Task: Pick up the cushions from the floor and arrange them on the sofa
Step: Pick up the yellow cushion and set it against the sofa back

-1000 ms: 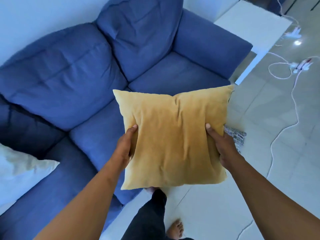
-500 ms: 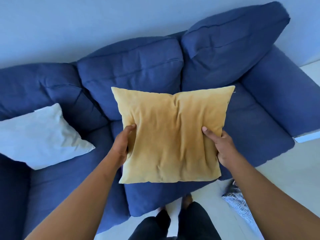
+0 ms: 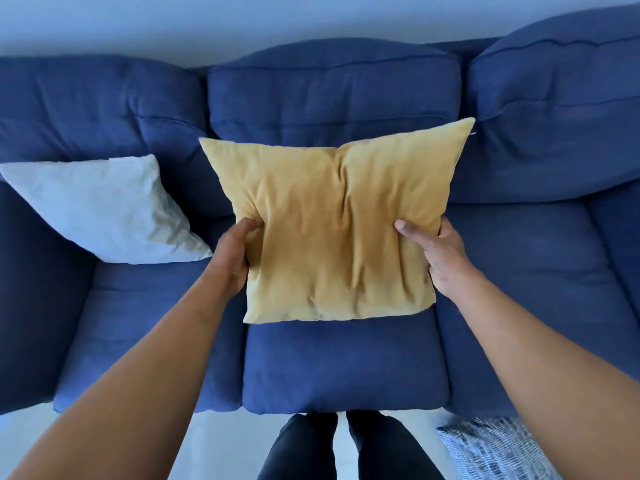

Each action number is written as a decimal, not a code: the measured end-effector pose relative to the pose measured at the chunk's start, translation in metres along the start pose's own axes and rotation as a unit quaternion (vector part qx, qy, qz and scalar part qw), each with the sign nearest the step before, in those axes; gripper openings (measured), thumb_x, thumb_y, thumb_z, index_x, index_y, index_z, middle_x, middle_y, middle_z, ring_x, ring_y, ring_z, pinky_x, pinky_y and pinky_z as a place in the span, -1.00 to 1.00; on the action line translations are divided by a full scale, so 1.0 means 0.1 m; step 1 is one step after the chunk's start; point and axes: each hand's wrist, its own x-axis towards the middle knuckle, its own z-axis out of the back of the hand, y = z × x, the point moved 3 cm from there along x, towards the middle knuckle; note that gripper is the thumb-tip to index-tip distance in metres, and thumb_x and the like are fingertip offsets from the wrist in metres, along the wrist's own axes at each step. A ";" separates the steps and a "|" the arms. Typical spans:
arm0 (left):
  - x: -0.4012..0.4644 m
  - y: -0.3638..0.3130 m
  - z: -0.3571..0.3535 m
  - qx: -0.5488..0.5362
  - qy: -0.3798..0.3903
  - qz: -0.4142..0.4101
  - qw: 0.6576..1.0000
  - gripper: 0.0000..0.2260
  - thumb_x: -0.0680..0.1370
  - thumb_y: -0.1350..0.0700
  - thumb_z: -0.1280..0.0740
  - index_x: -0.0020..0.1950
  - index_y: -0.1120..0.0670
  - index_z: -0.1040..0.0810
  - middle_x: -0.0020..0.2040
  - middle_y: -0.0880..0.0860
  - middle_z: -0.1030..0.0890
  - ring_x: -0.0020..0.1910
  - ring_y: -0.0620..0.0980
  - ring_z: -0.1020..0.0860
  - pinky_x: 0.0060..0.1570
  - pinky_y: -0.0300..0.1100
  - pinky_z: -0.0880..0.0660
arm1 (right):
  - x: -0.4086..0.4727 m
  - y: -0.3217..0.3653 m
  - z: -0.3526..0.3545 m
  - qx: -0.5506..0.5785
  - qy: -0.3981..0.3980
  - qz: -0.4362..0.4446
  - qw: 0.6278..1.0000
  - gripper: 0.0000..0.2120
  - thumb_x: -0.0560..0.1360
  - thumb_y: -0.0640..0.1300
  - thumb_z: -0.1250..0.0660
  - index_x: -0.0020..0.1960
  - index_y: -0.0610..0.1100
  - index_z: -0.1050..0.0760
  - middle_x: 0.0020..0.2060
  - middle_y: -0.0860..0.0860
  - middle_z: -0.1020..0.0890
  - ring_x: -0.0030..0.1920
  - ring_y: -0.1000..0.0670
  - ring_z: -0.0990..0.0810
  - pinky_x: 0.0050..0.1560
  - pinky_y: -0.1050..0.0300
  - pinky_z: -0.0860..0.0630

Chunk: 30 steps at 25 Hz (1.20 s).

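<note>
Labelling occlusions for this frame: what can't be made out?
Head view only:
- Fingers of left hand and right hand: behind the mustard-yellow velvet cushion.
- Grey patterned textile on floor: cut by bottom edge.
- White square cushion: left corner cut off.
- Blue fabric sofa: ends out of frame.

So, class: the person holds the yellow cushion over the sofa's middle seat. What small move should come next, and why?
Probably lower the yellow cushion forward to lean on the middle back cushion. Both the left hand and the right hand grip its sides above a free seat; the white cushion fills the left spot.
</note>
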 end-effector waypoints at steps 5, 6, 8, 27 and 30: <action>0.53 -0.21 -0.14 0.036 0.010 -0.052 0.998 -0.54 0.46 0.16 -0.35 0.37 0.15 -0.61 0.31 0.18 -0.71 0.30 0.22 -0.66 0.27 0.17 -0.60 | 0.50 0.06 0.02 0.015 -0.045 0.048 0.998 -0.37 0.26 -0.10 -0.68 0.27 0.03 -0.54 0.14 0.08 -0.76 0.16 0.02 -0.74 0.23 -0.02 -0.62; 0.64 -0.21 -0.16 0.055 0.006 -0.059 0.997 -0.55 0.45 0.18 -0.35 0.35 0.15 -0.62 0.28 0.18 -0.72 0.27 0.23 -0.67 0.27 0.19 -0.60 | 0.60 0.03 0.02 0.009 -0.058 0.045 0.997 -0.41 0.27 -0.15 -0.66 0.24 0.01 -0.54 0.14 0.06 -0.76 0.16 0.00 -0.74 0.23 -0.02 -0.62; 0.80 -0.17 -0.21 0.097 -0.009 -0.048 0.994 -0.59 0.40 0.21 -0.38 0.24 0.05 -0.65 0.16 0.07 -0.76 0.14 0.12 -0.69 0.15 0.07 -0.59 | 0.75 -0.07 0.00 -0.025 -0.068 0.020 0.997 -0.47 0.33 -0.20 -0.61 0.23 0.01 -0.53 0.10 0.07 -0.75 0.12 0.01 -0.72 0.26 -0.04 -0.61; 0.97 -0.87 -0.16 0.080 -0.210 -0.164 0.960 -0.90 0.44 -0.02 -0.51 -0.20 -0.08 -0.62 -0.11 -0.05 -0.71 -0.12 -0.04 -0.67 -0.06 0.05 -0.75 | 1.12 0.74 0.05 -0.087 -0.243 0.157 0.953 -0.88 0.45 0.04 -0.48 -0.13 0.06 -0.55 -0.09 0.07 -0.70 -0.06 0.05 -0.69 0.09 0.04 -0.68; 1.02 -0.69 -0.12 0.049 -0.198 -0.092 0.975 -0.91 0.51 0.09 -0.53 -0.11 -0.03 -0.64 0.00 0.01 -0.71 -0.01 0.02 -0.70 -0.13 0.12 -0.75 | 1.14 0.56 0.13 -0.113 -0.258 0.111 0.953 -0.84 0.49 0.05 -0.48 -0.18 0.08 -0.52 -0.04 0.05 -0.71 0.01 0.00 -0.69 0.10 0.03 -0.66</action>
